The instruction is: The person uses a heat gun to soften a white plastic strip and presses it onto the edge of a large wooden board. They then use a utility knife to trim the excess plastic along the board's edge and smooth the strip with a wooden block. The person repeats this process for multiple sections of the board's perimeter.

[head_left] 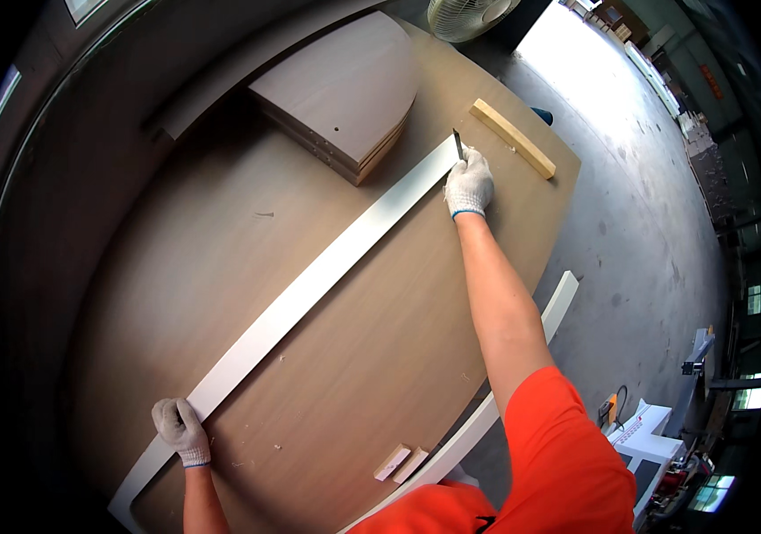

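A long white strip of board [309,278] lies diagonally across the brown worktable [380,338], from the near left to the far right. My left hand [182,431], in a white knit glove, grips the strip near its lower left end, with the fingers curled in. At the strip's far end is my gloved right hand [469,185], closed round a slim dark blade-like tool [458,144]. The tool stands steeply over the strip's end corner, its narrow tip pointing away from me. My fingers hide its lower part.
A stack of brown rounded panels [345,80] stands at the back. A wooden batten [512,138] lies at the far right corner. Two small blocks [401,464] sit near me. Another white strip [469,432] runs along the near edge. A fan [469,16] stands behind.
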`<state>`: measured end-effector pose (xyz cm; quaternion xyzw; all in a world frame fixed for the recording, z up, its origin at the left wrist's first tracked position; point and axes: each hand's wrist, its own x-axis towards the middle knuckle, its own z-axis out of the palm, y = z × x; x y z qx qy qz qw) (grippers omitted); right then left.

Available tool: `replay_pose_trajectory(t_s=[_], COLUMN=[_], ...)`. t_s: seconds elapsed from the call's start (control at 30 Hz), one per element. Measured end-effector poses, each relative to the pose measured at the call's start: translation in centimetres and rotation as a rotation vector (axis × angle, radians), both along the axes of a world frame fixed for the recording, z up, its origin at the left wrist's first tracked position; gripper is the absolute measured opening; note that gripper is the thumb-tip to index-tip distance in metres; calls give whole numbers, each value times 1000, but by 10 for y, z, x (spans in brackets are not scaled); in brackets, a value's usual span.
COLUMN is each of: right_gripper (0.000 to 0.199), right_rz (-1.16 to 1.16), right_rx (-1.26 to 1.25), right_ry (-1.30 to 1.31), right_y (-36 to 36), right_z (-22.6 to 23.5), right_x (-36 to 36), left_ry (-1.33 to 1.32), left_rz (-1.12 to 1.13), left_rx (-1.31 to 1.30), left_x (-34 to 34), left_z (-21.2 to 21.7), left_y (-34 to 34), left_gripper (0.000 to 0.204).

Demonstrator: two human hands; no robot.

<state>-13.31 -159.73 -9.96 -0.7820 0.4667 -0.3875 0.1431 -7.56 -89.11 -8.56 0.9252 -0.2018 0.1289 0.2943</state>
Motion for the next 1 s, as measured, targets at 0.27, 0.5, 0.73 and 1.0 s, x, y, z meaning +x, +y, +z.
replay_pose_trajectory(t_s=[0.27, 0.5, 0.73, 1.0], right_gripper=[23, 13, 27, 16], right_rz=[371, 737, 18, 540], right_rx=[-123, -86, -168, -288], right_ry=[80, -51, 200, 183], right_y=[275, 371, 133, 387], right_z=[-4, -6, -8, -2], right_x=[-11, -36, -1, -16], left_ry=[-58, -62, -104, -104], left_rz=[10, 33, 24, 72], left_rx=[13, 18, 24, 62], left_x=[-4, -3, -1, -3], left_z=[0, 1, 6, 0], left_y=[-4, -3, -10, -3], left_gripper=[13, 13, 12, 14])
